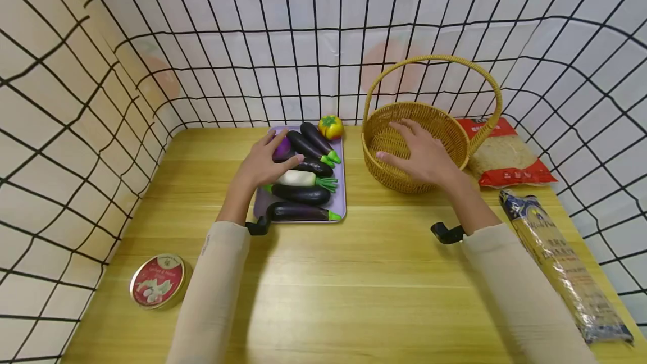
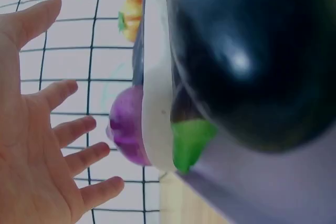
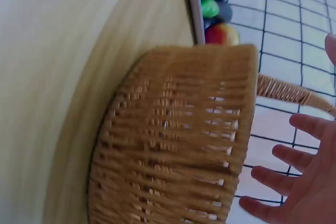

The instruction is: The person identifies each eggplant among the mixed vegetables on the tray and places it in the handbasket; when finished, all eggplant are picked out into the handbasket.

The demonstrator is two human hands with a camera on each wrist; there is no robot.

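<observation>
My left hand point(image 1: 263, 163) hovers over the left part of a lilac tray point(image 1: 340, 209), its fingers spread and holding nothing. On the tray lie several dark eggplants point(image 1: 300, 194), a white radish point(image 1: 298, 178) with green leaves, and a purple onion-like vegetable point(image 2: 128, 125) partly hidden by the hand in the head view. A yellow-red tomato-like piece point(image 1: 331, 127) sits at the tray's far right corner. Above the opening of a wicker basket point(image 1: 386, 170) with a tall arched handle, my right hand point(image 1: 422, 153) is spread, with nothing in it.
Right of the basket lies a red-and-clear bag point(image 1: 510, 153) of pale food. A long pack of noodles point(image 1: 561, 263) runs along the table's right side. At the left front stands a round red-lidded tin point(image 1: 159, 281). Black grid mesh point(image 1: 315, 30) walls the table at the back and sides.
</observation>
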